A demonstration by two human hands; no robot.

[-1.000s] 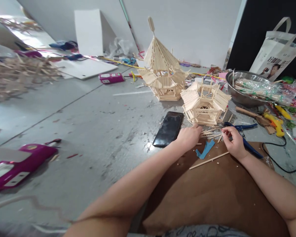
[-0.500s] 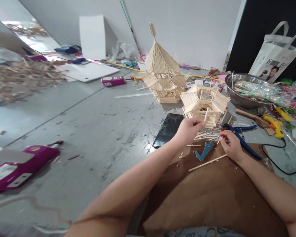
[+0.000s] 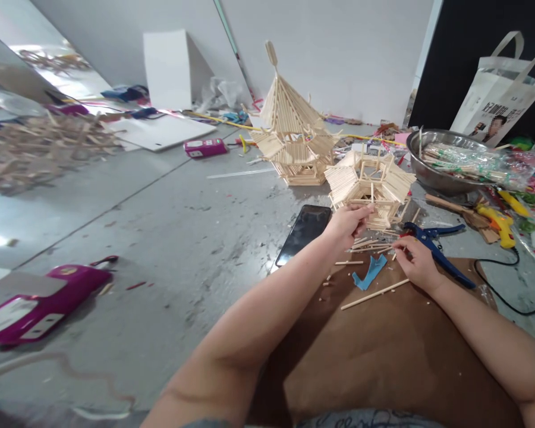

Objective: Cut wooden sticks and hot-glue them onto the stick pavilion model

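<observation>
My left hand (image 3: 348, 224) is closed in a pinch on a short wooden stick (image 3: 372, 193), which stands nearly upright before the smaller stick pavilion (image 3: 395, 184). Whether the stick touches the pavilion I cannot tell. My right hand (image 3: 414, 260) hovers low over the brown sheet (image 3: 383, 351), thumb and fingertips together. A stick end shows just under them, but whether it is gripped is unclear. Several loose short sticks (image 3: 371, 244) lie between the hands. Nearer me are a blue scrap (image 3: 370, 273) and a longer stick (image 3: 374, 294). A blue-handled cutter (image 3: 446, 261) rests beside my right hand.
A taller stick pavilion (image 3: 294, 119) with a pointed roof stands behind. A black phone (image 3: 304, 235) lies left of my left hand. To the right are a metal bowl (image 3: 446, 187) of packed sticks and a yellow glue gun (image 3: 502, 224). A magenta device (image 3: 66, 288) sits far left.
My left hand has moved slightly up and away from me, and the stick in it stands more upright. My right hand has barely shifted.
</observation>
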